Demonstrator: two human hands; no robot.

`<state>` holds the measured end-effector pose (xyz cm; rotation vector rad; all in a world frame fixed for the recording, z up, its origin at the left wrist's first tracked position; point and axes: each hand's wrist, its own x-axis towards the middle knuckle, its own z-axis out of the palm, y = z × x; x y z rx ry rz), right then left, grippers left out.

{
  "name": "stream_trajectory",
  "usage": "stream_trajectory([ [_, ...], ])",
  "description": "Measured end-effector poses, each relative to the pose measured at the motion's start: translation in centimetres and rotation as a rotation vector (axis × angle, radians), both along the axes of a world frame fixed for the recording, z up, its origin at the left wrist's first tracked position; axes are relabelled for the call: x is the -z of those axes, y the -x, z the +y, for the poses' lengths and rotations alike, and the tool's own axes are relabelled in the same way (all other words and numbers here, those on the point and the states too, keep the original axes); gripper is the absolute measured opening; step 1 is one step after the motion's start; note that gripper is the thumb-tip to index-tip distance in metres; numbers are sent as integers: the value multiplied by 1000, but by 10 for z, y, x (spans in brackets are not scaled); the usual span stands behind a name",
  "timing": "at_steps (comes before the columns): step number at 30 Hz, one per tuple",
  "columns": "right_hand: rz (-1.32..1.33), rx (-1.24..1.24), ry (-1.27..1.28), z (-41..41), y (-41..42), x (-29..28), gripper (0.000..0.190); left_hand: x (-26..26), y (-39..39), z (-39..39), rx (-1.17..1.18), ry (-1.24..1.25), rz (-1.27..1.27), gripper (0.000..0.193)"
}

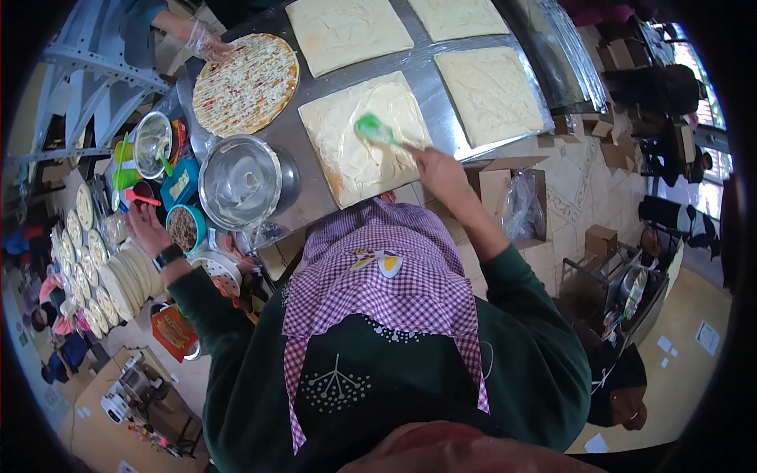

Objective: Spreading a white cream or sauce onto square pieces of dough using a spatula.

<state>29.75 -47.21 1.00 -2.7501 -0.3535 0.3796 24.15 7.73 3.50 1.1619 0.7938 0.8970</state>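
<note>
My right hand (439,171) grips the handle of a green spatula (372,128), blurred, whose head is on the creamy spread covering a square flat dough base (331,133). Some brownish dough shows bare at that base's near left corner. My left hand (146,227) is raised at the left with fingers spread and nothing in it. It is nearest a bowl of ground filling (184,229) with a turquoise rim and a red scoop (143,197). A steel mixing bowl (239,183), smeared with cream inside, stands between the dough and the left-hand containers.
Several more dough squares (488,94) lie on the metal table (295,171). Another person's gloved hand (210,44) touches a round topped pizza (245,86). A smaller steel bowl (152,145) and blue tub (179,184) stand left. An open cardboard box (495,192) sits on the floor right.
</note>
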Motion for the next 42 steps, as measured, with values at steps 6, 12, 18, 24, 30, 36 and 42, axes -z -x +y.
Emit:
stream_trajectory([
  [6,473,-116,-323,-40,36,-18,28,-77,57,-153,373,-144,92,31],
  [12,201,19,-525,-20,-37,35,29,4,88,-251,1090,-65,620,28],
  [18,87,-188,26,15,36,8,35,80,131,-262,556,692,498,39],
  [24,120,-229,-232,-1,62,-2,34,119,121,-244,211,1140,455,90],
  [30,-209,-304,154,50,31,5,42,168,109,-224,295,1067,435,105],
  [36,-76,-329,88,23,97,-21,42,171,119,-226,356,824,519,92],
  [42,-68,-96,-188,17,78,-6,41,199,126,-212,500,701,472,62],
])
